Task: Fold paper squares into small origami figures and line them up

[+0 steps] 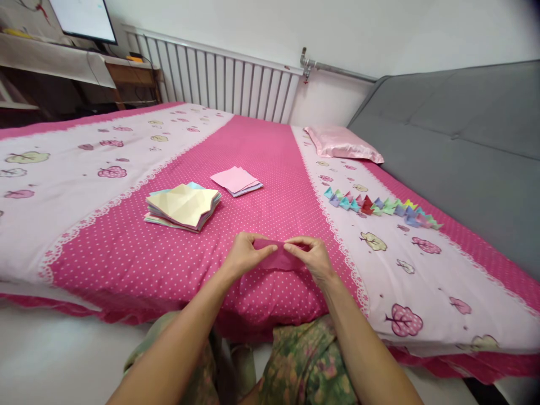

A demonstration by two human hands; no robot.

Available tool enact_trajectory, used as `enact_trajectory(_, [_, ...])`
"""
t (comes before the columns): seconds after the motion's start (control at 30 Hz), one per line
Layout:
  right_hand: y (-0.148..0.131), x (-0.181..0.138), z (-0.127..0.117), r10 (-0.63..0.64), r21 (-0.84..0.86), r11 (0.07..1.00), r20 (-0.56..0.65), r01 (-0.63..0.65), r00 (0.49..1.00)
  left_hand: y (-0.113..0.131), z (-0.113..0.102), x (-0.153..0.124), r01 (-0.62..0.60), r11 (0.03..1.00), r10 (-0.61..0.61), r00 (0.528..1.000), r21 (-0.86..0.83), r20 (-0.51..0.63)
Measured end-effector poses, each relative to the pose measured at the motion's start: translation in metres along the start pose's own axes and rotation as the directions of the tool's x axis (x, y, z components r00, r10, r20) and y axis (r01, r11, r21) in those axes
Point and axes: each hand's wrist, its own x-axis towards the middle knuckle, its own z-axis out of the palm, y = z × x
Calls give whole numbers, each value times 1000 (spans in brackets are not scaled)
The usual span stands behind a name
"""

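Observation:
A dark pink sheet of paper (278, 259) is stretched between my two hands, just above the near part of the bed. My left hand (248, 251) pinches its left upper edge between thumb and fingers. On the other side, my right hand (311, 255) pinches the right upper edge, the thumbs pointing toward each other. The paper looks folded along its top; its lower edge hangs free. Ahead and to the left lies a thick, uneven stack of coloured papers (183, 203), pale yellow on top. A smaller stack of pink and lilac papers (236, 180) lies farther off.
Several small folded paper pieces (367, 204) stand in rows on the right of the bedspread (270, 146). Beyond them are a pink pillow (342, 143) and a grey headboard (455, 118). A radiator (219, 73) lines the wall; a monitor (84, 19) stands on a desk at upper left.

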Motion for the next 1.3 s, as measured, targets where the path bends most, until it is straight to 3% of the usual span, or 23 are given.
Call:
enact_trajectory(0.27, [-4, -1, 2, -14, -5, 1000, 12, 14, 1000, 2, 2, 1, -51, 998, 53, 997, 34, -49])
enact_trajectory(0.47, [-2, 1, -1, -26, -17, 1000, -63, 25, 998, 3, 0, 1, 13, 999, -18, 994, -45, -107])
enact_trajectory(0.77, [3, 4, -7, 58, 195, 980, -147, -29, 987, 4, -7, 1, 113, 964, -150, 979, -240, -139])
enact_trajectory(1.13, [6, 7, -11, 139, 294, 954, -281, -53, 950, 3, -9, 3, 107, 977, -146, 966, -183, -212])
enact_trajectory(1.3, [8, 9, -12, 125, 275, 961, -311, -36, 942, -1, -12, 6, 52, 988, -94, 949, -146, -300])
